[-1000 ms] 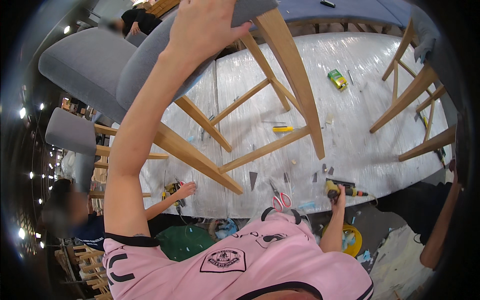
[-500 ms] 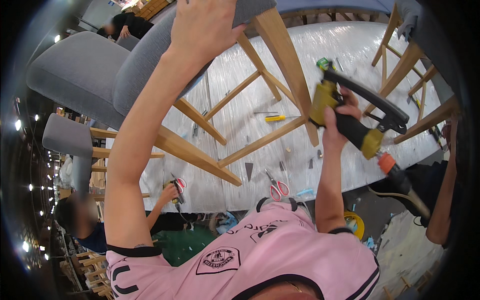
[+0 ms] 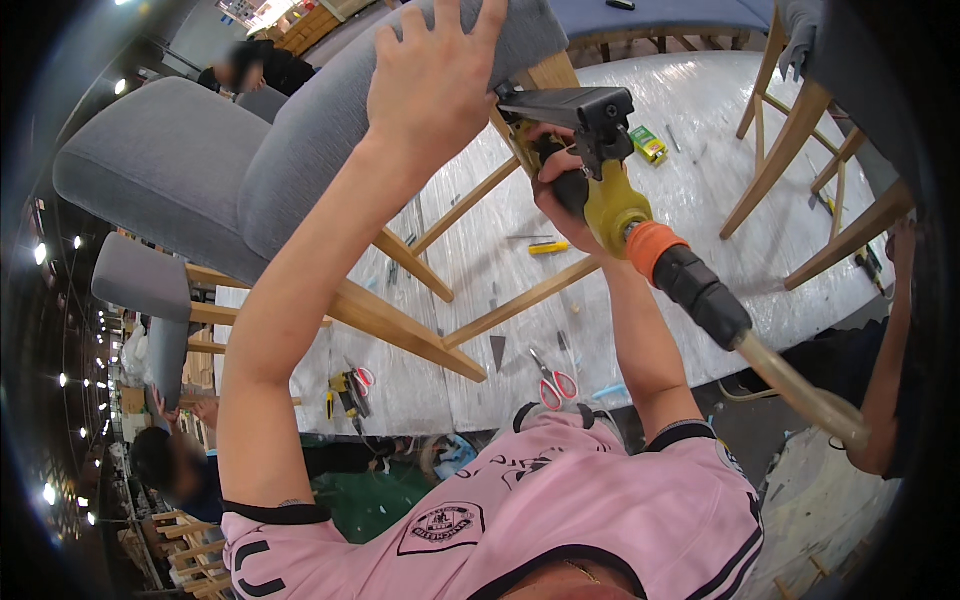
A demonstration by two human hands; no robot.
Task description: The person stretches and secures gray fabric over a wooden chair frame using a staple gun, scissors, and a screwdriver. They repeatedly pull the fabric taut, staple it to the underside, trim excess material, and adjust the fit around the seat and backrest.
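My left hand [image 3: 430, 90] lies with spread fingers on the grey upholstered seat [image 3: 320, 140] of a chair tipped on its side. The chair's wooden legs [image 3: 400, 325] point toward me and to the right, over a plastic-wrapped table [image 3: 420, 385]. Wrapped round the grip of a yellow and black air stapler [image 3: 618, 210] is my right hand [image 3: 565, 215], partly hidden by the tool. The stapler's nose is up by the seat's edge near a leg, close to my left fingers; whether it touches the fabric is hidden. An orange coupling joins it to a hose.
Red-handled scissors [image 3: 553, 380], a yellow-handled tool [image 3: 548, 248] and a green-yellow box [image 3: 649, 146] lie on the table. Another stapler [image 3: 348, 392] rests at its near left. More chairs [image 3: 150, 160] stand left and right. Co-workers are at left [image 3: 165, 465], far left and right.
My right hand has brought the stapler left and up to the seat's edge. My left fingers have spread on the fabric. The left co-worker has let go of the other stapler and reached toward a chair.
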